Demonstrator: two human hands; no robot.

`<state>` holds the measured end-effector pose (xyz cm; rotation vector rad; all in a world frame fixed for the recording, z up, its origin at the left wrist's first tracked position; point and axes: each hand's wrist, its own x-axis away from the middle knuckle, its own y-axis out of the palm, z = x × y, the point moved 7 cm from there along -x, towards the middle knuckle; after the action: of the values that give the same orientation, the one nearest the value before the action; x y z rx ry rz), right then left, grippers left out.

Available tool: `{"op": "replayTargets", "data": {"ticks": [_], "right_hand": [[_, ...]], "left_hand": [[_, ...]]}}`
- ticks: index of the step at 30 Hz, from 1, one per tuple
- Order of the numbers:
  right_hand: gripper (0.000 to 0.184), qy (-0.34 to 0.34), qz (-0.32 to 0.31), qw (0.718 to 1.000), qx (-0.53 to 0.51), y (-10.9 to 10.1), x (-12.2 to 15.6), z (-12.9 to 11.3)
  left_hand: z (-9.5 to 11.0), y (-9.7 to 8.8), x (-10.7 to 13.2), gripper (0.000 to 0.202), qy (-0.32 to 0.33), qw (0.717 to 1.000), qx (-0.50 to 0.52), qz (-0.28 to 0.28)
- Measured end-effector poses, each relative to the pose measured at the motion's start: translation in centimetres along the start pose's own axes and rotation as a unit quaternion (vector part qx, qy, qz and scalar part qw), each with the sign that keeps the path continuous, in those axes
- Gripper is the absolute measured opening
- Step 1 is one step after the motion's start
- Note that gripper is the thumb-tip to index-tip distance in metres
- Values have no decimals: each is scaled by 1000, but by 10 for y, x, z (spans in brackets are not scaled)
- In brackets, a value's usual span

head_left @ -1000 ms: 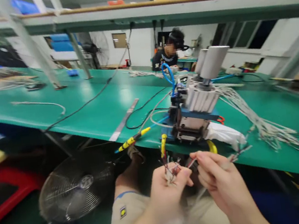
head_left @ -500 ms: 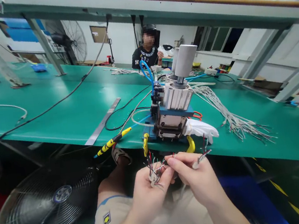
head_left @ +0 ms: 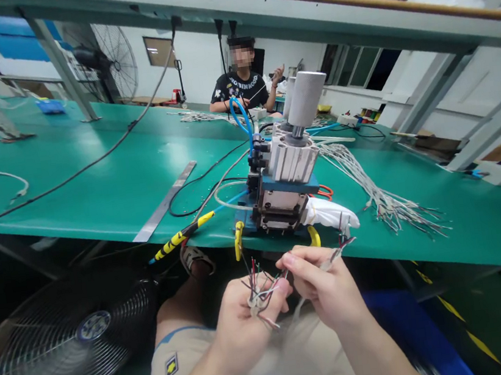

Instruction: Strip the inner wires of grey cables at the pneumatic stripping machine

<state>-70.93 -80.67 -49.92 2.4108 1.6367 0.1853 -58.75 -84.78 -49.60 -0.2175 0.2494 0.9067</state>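
Observation:
My left hand [head_left: 247,311] is closed around a small bunch of cables [head_left: 257,300], whose thin red, black, white and green wire ends fan out above the fingers. Close beside it, my right hand [head_left: 321,283] pinches thin wires between thumb and fingertips. A whitish cable [head_left: 333,256] with dark and red wire ends also lies across the right hand's fingers. Both hands are held over my lap, just before the table edge. Behind them stands a pneumatic press [head_left: 291,163] with a grey cylinder on top and a white cloth [head_left: 331,212] at its side.
A bundle of grey cables [head_left: 383,194] lies on the green table [head_left: 92,177], right of the press. Left of it are a steel ruler [head_left: 167,201] and loose black cords. A floor fan [head_left: 80,333] stands at lower left. Across the table sits a co-worker [head_left: 243,84].
The camera view has shifted slightly. My hands stay close together, with the right fingers pinching a little differently. The co-worker has raised one hand and holds a thin strand.

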Motion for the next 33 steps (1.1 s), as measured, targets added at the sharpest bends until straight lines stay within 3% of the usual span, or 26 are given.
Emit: {"op": "replayTargets", "data": {"ticks": [6,10,17,24,33], "right_hand": [[32,22,25,999,-15,0,-6,1],[34,45,37,997,-57,0,-15,2],[32,23,83,991,-98,-14,-14,-3],[31,48,68,992,-98,-12,-3,8],[32,56,55,993,-88,-11,2,14]], "left_hand": [[3,4,-4,44,16,1000,-9,15],[-5,4,-15,43,-21,997,22,65],[-21,-5,-46,38,-76,978,102,167],[-32,-9,-57,41,-67,972,109,196],[-29,-8,-63,39,-77,971,112,195]]}}
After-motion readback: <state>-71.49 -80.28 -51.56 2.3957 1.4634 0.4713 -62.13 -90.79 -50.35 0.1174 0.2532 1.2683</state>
